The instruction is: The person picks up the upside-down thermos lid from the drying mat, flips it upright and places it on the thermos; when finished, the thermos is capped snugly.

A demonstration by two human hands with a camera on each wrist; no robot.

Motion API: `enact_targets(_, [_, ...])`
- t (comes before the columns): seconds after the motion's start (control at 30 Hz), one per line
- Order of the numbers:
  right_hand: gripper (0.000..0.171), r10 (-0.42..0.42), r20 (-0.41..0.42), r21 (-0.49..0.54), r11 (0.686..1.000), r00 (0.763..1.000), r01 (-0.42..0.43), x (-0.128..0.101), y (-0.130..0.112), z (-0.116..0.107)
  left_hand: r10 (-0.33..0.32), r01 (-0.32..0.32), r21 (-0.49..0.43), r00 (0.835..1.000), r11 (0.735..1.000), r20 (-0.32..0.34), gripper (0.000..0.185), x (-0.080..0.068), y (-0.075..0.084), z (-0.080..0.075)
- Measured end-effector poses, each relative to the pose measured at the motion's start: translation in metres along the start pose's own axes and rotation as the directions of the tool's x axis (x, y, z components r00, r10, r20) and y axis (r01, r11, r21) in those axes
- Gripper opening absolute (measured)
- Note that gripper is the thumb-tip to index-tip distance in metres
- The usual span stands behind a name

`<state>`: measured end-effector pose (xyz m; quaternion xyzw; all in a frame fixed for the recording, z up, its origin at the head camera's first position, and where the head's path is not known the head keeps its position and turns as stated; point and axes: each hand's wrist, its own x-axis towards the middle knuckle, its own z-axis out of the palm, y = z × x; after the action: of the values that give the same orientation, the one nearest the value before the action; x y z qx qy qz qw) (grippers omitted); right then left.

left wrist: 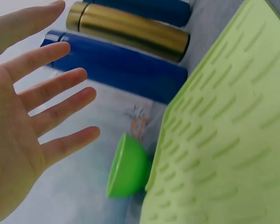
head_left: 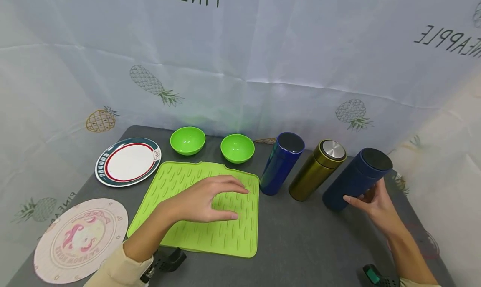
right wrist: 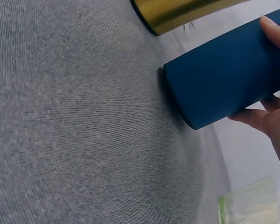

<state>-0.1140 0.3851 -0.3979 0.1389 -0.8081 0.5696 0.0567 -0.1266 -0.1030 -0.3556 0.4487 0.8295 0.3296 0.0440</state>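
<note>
My right hand (head_left: 370, 203) holds a dark blue thermos flask (head_left: 357, 180) low on its side, thumb in front and fingers round behind. The flask stands upright, its base right at the dark tabletop in the right wrist view. Left of it stand a gold thermos flask (head_left: 315, 172) with a silver lid and a shiny blue thermos flask (head_left: 279, 166). Over a lime-green ridged mat (head_left: 240, 237) hovers my left hand (head_left: 204, 199), fingers spread and thumb apart, with nothing in it. The left wrist view shows that palm (left wrist: 14, 140) bare.
Two green bowls (head_left: 188, 141) (head_left: 237, 148) sit behind the mat. To its left lie a white plate (head_left: 131, 162) with a dark rim and a round pink mat (head_left: 80, 241). A clear green-rimmed container (right wrist: 251, 205) is at the right edge. A pineapple-print curtain (head_left: 240, 57) hangs behind.
</note>
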Motion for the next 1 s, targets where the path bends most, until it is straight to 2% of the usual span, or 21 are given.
enact_targets(0.13, [0.115, -0.087, 0.01, 0.072, 0.994, 0.996, 0.086, 0.004, 0.009, 0.0, -0.047, 0.047, -0.001, 0.998, 0.999, -0.037, 0.048, -0.014, -0.006, -0.004])
enact_targets(0.23, [0.113, -0.1, 0.0, 0.085, 0.991, 0.995, 0.1, 0.004, 0.012, 0.001, -0.084, 0.084, 0.001, 0.994, 0.996, -0.075, 0.048, -0.024, -0.011, -0.007])
enact_targets(0.37, [0.113, -0.066, -0.032, 0.091, 0.993, 0.997, 0.069, 0.003, 0.013, 0.002, -0.121, 0.123, 0.007, 0.987, 0.992, -0.109, 0.047, -0.037, -0.015, -0.01])
enact_targets(0.53, [0.111, 0.021, -0.085, 0.033, 0.999, 0.996, -0.018, -0.001, 0.008, 0.004, -0.168, 0.171, 0.012, 0.979, 0.985, -0.115, 0.046, -0.05, -0.019, -0.008])
enact_targets(0.67, [0.108, 0.024, -0.14, -0.009, 1.0, 0.99, -0.026, -0.008, 0.004, 0.006, -0.193, 0.197, 0.02, 0.973, 0.98, -0.128, 0.047, -0.057, -0.022, -0.008])
enact_targets(0.77, [0.107, 0.032, -0.198, -0.139, 0.988, 0.98, -0.06, -0.018, 0.001, 0.009, -0.212, 0.223, 0.051, 0.964, 0.974, -0.16, 0.05, -0.062, -0.023, -0.01])
enact_targets(0.9, [0.117, 0.028, -0.279, -0.321, 0.94, 0.96, -0.121, -0.031, -0.006, 0.015, -0.235, 0.267, 0.124, 0.946, 0.956, -0.224, 0.057, -0.068, -0.023, -0.016])
enact_targets(0.93, [0.118, 0.001, -0.296, -0.338, 0.935, 0.955, -0.105, -0.033, -0.008, 0.016, -0.233, 0.273, 0.147, 0.941, 0.951, -0.244, 0.059, -0.069, -0.022, -0.017])
enact_targets(1.0, [0.111, -0.121, -0.308, -0.413, 0.91, 0.944, -0.018, -0.037, -0.012, 0.017, -0.218, 0.282, 0.201, 0.932, 0.938, -0.289, 0.065, -0.07, -0.022, -0.02])
